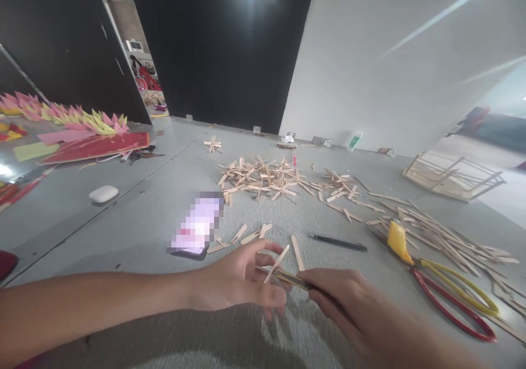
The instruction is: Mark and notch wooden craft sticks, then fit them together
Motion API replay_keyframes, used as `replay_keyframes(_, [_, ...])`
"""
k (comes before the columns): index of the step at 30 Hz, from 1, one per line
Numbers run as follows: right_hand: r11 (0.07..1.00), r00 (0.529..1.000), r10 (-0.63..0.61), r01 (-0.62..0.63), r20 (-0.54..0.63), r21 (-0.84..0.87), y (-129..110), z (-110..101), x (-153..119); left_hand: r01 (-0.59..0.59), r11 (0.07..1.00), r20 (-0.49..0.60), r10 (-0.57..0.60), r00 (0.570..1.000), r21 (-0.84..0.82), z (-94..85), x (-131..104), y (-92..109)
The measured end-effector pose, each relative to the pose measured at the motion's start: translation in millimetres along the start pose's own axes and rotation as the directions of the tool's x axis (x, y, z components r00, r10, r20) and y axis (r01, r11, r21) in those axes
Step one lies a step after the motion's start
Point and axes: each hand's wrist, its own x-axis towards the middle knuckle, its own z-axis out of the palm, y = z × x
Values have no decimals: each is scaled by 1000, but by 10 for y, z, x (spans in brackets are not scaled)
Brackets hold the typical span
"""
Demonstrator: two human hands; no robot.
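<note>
My left hand (242,284) pinches a short wooden craft stick (280,259), tilted up between thumb and fingers. In my right hand (349,298) is a slim cutter knife (295,280), its front end pointing left and up against or just behind the stick; blur hides whether they touch. Just beyond the hands lies a loose craft stick (297,253), and a few more sticks and cut pieces (250,236) rest left of it. A dark pen (337,242) lies beyond my right hand.
A phone (196,226) lies left of a heap of craft sticks (263,177). Red-and-yellow-handled scissors (447,287) and long wooden strips (444,232) are at right, with a stick frame (454,180) behind. A white case (103,195) and a red paper-decorated piece (98,147) sit left.
</note>
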Motion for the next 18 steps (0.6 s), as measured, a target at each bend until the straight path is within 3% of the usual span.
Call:
replay_keyframes(2, [999,998,-38,38,42,8,-72,-24,59,16,997,34,-14,999,-75,26,22,6])
replay_keyframes(5, [996,989,-93,93,115,6,-155,-124,148,37,998,55,-34,998,-58,47,38,-14])
replay_keyframes(11, [971,934,-238,239,266,31,-105,-340,191,108,991,284,-83,955,-74,45,19,-82])
replay_keyframes(14, [970,954,-241,231,179,74,-76,-270,171,97,991,251,-72,965,-89,51,0,-109])
replay_keyframes(18, [989,990,-131,126,54,81,-111,-12,145,-42,991,97,55,994,-129,51,-7,-115])
